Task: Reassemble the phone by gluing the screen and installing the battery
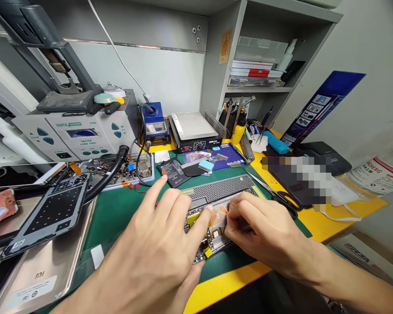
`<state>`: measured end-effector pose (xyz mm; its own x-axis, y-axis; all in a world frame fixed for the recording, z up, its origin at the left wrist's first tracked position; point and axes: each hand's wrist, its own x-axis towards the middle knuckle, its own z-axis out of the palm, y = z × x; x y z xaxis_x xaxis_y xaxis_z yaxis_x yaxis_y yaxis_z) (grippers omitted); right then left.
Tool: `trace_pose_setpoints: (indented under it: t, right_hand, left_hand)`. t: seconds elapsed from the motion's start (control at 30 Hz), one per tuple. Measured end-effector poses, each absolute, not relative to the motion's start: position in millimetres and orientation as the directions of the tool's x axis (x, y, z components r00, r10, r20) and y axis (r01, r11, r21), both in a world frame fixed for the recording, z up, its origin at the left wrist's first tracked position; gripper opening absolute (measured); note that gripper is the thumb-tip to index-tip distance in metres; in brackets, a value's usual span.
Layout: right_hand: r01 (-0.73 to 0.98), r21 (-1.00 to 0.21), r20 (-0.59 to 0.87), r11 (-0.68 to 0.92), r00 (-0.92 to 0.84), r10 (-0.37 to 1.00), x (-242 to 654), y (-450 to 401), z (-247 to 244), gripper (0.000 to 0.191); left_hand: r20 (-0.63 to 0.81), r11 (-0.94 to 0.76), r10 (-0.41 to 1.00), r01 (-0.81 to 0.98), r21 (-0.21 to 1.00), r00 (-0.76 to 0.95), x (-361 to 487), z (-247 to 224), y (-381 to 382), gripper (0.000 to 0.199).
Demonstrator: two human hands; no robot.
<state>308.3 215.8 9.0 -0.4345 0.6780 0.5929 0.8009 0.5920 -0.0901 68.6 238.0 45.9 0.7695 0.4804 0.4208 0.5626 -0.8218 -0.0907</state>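
Observation:
An opened phone [220, 233], with its circuit board and battery bay bare, lies on the green mat in front of me. My left hand [170, 231] grips its left end, thumb at the near edge and a finger laid across the inside. My right hand [253, 218] is over the phone's right part, thumb and fingertips pinched together. A thin orange strip [223, 211] shows at those fingertips; their far side is hidden. Behind the phone lies a grey perforated holder [222, 188]. A black phone battery [174, 172] rests beyond my left fingers.
Scissors [283, 198] and a dark phone [286, 181] lie to the right. At left are a hot-air station [85, 126], its black hose [108, 174], a tray of small parts [147, 168] and a phone back cover [52, 213]. A heating plate [196, 128] stands behind.

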Motion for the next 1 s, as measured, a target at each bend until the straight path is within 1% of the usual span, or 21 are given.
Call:
trace_pose_setpoints:
  t: [0.17,0.37,0.6,0.7,0.83,1.0]
  right_hand:
    - [0.770,-0.073,0.575,0.634,-0.487,0.657,310.2,215.4,11.0,0.024]
    - [0.757,-0.055,0.583,0.651,-0.505,0.637,310.2,215.5,12.4,0.023]
    - [0.727,-0.068,0.579,0.684,-0.529,0.620,309.6,215.0,15.6,0.022]
    - [0.702,-0.075,0.575,0.708,-0.549,0.606,309.8,212.6,14.7,0.021]
    - [0.678,-0.081,0.576,0.730,-0.566,0.590,313.8,209.4,10.7,0.019]
    - [0.638,-0.056,0.596,0.768,-0.595,0.538,320.6,208.0,6.3,0.016]
  left_hand:
    - [0.433,-0.832,0.456,0.545,-0.103,0.777,66.7,45.7,237.8,0.051]
    - [0.423,-0.824,0.475,0.559,-0.096,0.772,66.2,44.2,238.6,0.048]
    - [0.405,-0.832,0.478,0.549,-0.075,0.780,69.3,45.0,239.8,0.047]
    - [0.408,-0.829,0.485,0.555,-0.067,0.773,69.5,46.5,239.9,0.048]
    - [0.428,-0.839,0.460,0.539,-0.078,0.778,66.7,46.9,240.3,0.051]
    - [0.402,-0.841,0.474,0.538,-0.057,0.783,64.8,45.1,240.7,0.053]
